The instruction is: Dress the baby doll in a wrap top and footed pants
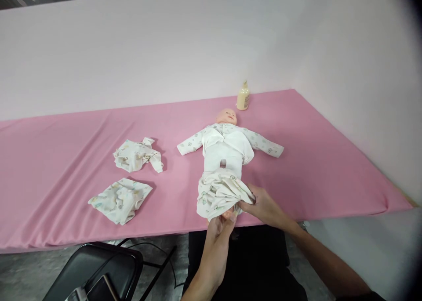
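Observation:
A baby doll [227,115] lies on its back on the pink-covered table, its head toward the wall. It wears a white patterned top [260,142] with the sleeves spread out and the front folded up. White patterned baby pants [216,191] are bunched around its lower body, near the table's front edge. My right hand [262,204] pinches the right side of the pants' cloth. Just below the bunched hem, my left hand [219,230] has its fingers closed around the doll's foot [228,213], which shows only in part.
Two crumpled patterned baby garments, one farther back [133,155] and one nearer [121,201], lie to the left. A pale yellow pump bottle [243,97] stands behind the doll's head. The pink sheet [316,169] reaches the walls. A black folding chair [102,266] stands at front left.

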